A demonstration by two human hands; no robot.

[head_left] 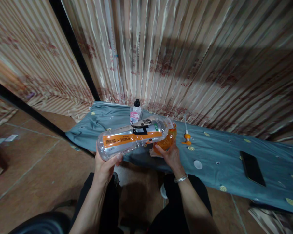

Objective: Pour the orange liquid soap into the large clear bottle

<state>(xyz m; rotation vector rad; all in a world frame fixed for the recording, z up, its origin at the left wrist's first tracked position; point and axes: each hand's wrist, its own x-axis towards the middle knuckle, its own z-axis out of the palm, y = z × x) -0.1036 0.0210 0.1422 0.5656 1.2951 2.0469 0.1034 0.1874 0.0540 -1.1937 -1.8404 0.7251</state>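
Observation:
My left hand (106, 165) is closed round the base of a large clear plastic bottle (134, 136) with a silver and orange label. The bottle is tipped to the right, with its neck at the mouth of an orange bottle (164, 141). Around that smaller orange bottle, my right hand (172, 156) is closed, holding it over the bench. How much liquid is inside either bottle I cannot tell. To the right, an orange pump top (187, 139) with a clear tube lies on the cloth.
A small clear bottle with a black cap (136, 112) stands at the back of the cloth-covered bench (210, 156). A white round disc (197, 164) and a black phone (252, 167) lie to the right. Black poles (74, 45) and a striped curtain (185, 58) border the bench.

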